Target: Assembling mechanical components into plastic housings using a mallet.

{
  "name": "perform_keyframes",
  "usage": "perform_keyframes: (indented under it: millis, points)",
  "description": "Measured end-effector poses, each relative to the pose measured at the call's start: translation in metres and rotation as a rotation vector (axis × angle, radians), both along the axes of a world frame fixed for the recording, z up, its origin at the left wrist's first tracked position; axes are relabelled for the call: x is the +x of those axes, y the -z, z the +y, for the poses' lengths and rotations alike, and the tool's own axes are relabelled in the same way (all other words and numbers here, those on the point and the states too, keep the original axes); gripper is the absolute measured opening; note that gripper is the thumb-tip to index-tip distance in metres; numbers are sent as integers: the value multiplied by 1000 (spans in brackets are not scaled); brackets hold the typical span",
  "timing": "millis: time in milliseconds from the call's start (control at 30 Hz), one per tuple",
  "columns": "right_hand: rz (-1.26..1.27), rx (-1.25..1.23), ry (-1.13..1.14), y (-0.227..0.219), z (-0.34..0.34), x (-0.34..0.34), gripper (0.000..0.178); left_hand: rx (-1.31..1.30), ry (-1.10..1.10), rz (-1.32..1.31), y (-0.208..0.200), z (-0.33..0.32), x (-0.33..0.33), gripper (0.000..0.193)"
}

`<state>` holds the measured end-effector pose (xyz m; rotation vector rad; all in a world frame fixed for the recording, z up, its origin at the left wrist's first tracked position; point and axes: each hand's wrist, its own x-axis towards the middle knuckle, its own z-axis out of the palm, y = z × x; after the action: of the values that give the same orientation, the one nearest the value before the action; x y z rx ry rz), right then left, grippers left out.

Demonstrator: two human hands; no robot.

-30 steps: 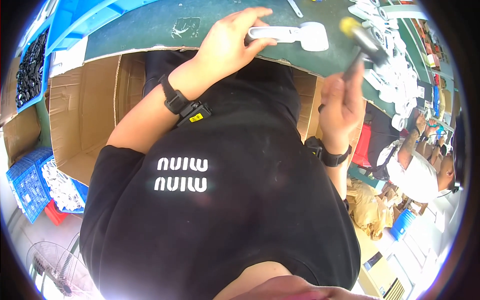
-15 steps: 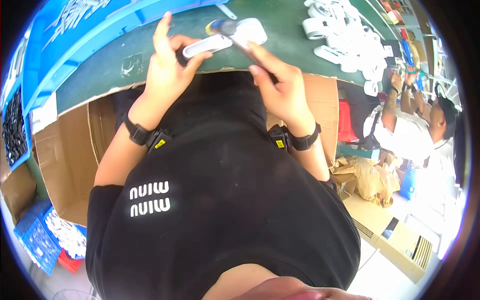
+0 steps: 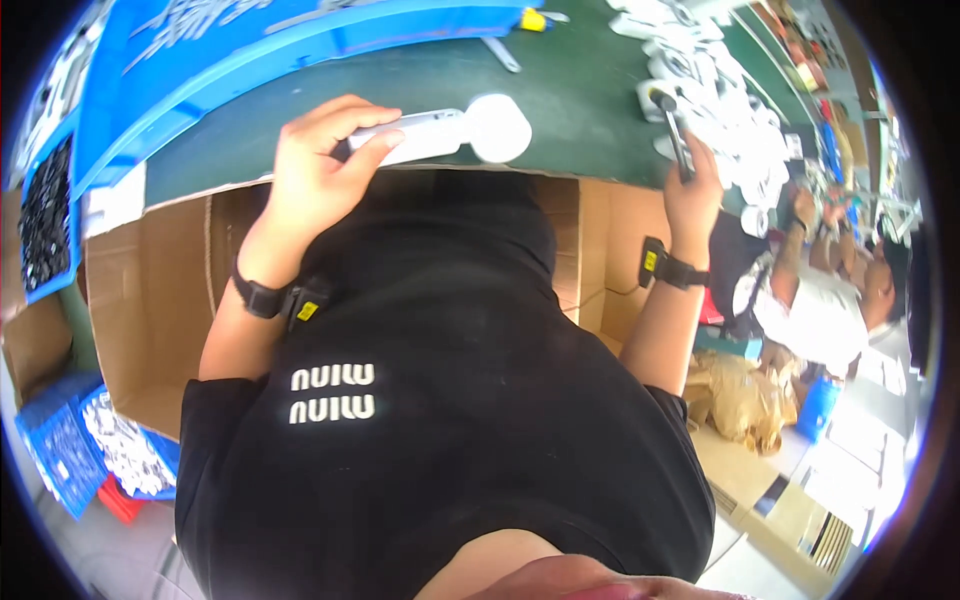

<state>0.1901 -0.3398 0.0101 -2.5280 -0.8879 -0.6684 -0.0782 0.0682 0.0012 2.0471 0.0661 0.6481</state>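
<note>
My left hand is closed on the handle end of a white plastic part. The part has a long grooved handle and a wide round end, which points right over the green table. Further right, my right hand grips the dark handle of a small hammer, its head pointing away from me. That hammer is beside a heap of white plastic parts, overlapping its left edge in the picture. Whether it touches them I cannot tell.
A large blue tray with grey strips stands at the far left, a yellow-handled tool beside it. A blue bin of black pieces is further left. Open cardboard boxes sit below the table edge. Another person works at right.
My right hand has carried the hammer from above the white part across to the heap on the right. My left hand keeps hold of the part, now lower in the picture.
</note>
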Motion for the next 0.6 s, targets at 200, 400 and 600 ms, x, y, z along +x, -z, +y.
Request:
perform_keyframes:
  millis: [200, 400, 600]
  points:
    - [78, -94, -109, -8, 25, -16, 55, -261, 68, 68, -30, 121, -126, 16]
    - [282, -17, -341, -36, 103, -76, 49, -582, -276, 183, 17, 242, -336, 47]
    - [364, -4, -826, -59, 168, -120, 45, -810, -1082, 66, 106, 224, -401, 37]
